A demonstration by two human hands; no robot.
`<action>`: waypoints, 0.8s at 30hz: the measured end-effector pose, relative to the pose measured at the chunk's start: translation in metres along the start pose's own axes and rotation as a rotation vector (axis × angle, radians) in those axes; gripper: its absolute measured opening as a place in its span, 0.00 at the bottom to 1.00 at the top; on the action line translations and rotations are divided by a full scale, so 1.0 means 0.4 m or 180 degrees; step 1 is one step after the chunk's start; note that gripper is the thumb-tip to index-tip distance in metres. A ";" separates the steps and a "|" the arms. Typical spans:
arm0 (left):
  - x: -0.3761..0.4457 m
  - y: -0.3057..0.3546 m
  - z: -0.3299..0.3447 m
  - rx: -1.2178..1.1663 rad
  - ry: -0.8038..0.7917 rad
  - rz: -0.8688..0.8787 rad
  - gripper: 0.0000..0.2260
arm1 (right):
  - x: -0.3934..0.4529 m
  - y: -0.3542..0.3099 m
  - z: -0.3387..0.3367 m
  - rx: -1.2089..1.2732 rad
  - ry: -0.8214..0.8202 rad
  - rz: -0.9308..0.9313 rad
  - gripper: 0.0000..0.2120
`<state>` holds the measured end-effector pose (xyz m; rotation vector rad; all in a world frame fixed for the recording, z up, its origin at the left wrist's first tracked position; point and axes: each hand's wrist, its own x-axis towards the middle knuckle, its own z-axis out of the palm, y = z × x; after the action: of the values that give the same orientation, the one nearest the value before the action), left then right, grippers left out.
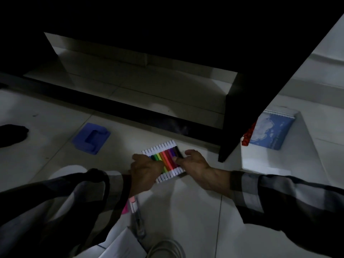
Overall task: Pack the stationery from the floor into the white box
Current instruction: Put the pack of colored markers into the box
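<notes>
A flat pack of coloured markers [166, 157] with white ends lies on the tiled floor in the middle. My left hand [144, 169] rests on its left side, fingers curled over the edge. My right hand [193, 164] grips its right side, thumb on top of the dark markers. The white box [264, 157] stands on the floor at the right, and a blue spiral notebook [271, 131] lies inside it beside a red item [247, 135]. A blue plastic holder [92, 138] sits on the floor to the left.
A dark table leg [240, 127] stands between the markers and the white box, with a dark crossbar behind. A pink item and clear pen pack [135, 209], white papers [122, 246] and a coiled cable [165, 248] lie near me. A black object [13, 135] is far left.
</notes>
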<state>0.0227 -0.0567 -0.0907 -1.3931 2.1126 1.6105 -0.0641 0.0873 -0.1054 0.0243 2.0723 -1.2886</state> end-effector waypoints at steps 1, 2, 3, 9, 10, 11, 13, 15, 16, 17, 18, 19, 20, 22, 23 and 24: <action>0.001 -0.006 -0.003 -0.0081 -0.0102 0.0007 0.13 | 0.001 0.001 -0.010 0.0046 0.0010 0.0046 0.28; 0.000 -0.011 -0.006 -0.0175 -0.0217 0.0002 0.08 | -0.002 0.001 -0.020 0.0076 -0.0041 0.0081 0.21; -0.001 -0.013 -0.007 -0.0344 -0.0340 0.0000 0.07 | -0.008 0.002 -0.026 0.0111 -0.0126 0.0114 0.14; -0.034 -0.014 -0.008 -0.0741 -0.0151 0.0302 0.11 | -0.108 0.012 -0.056 0.0012 -0.0476 -0.0040 0.13; -0.045 -0.008 -0.005 -0.0656 0.0005 0.0412 0.11 | -0.132 0.016 -0.061 0.0044 -0.0507 -0.0117 0.16; -0.059 -0.002 0.002 -0.0656 0.0073 0.0559 0.10 | -0.158 0.021 -0.068 0.0105 -0.0542 -0.0204 0.19; -0.098 0.006 0.019 -0.0760 0.0065 0.0855 0.10 | -0.216 0.025 -0.085 0.0163 -0.0547 -0.0450 0.22; -0.149 0.007 0.035 -0.0751 0.0017 0.1088 0.11 | -0.284 0.019 -0.114 0.0145 -0.0422 -0.0832 0.23; -0.176 0.007 0.043 -0.0756 -0.0047 0.1184 0.11 | -0.317 0.013 -0.134 0.0105 -0.0325 -0.1076 0.24; -0.203 0.008 0.054 -0.0778 -0.0122 0.1272 0.11 | -0.348 0.007 -0.159 0.0055 -0.0205 -0.1319 0.24; -0.232 0.013 0.068 -0.0801 -0.0218 0.1353 0.11 | -0.376 0.001 -0.188 -0.0013 -0.0042 -0.1504 0.23; -0.259 0.019 0.086 -0.0825 -0.0330 0.1425 0.11 | -0.398 -0.006 -0.220 -0.0086 0.0147 -0.1625 0.20; -0.285 0.027 0.106 -0.0831 -0.0460 0.1467 0.10 | -0.415 -0.012 -0.254 -0.0166 0.0338 -0.1682 0.16; -0.338 0.055 0.153 -0.0847 -0.0715 0.1467 0.10 | -0.440 -0.022 -0.327 -0.0321 0.0702 -0.1657 0.12; -0.361 0.074 0.177 -0.0894 -0.0822 0.1473 0.10 | -0.449 -0.023 -0.363 -0.0313 0.0841 -0.1612 0.13; -0.381 0.095 0.199 -0.0910 -0.0891 0.1524 0.10 | -0.459 -0.022 -0.399 -0.0223 0.0934 -0.1586 0.13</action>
<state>0.0491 0.0958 -0.0070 -0.6767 2.2142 2.2028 -0.0129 0.2699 0.0473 -0.3775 2.4738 -1.5753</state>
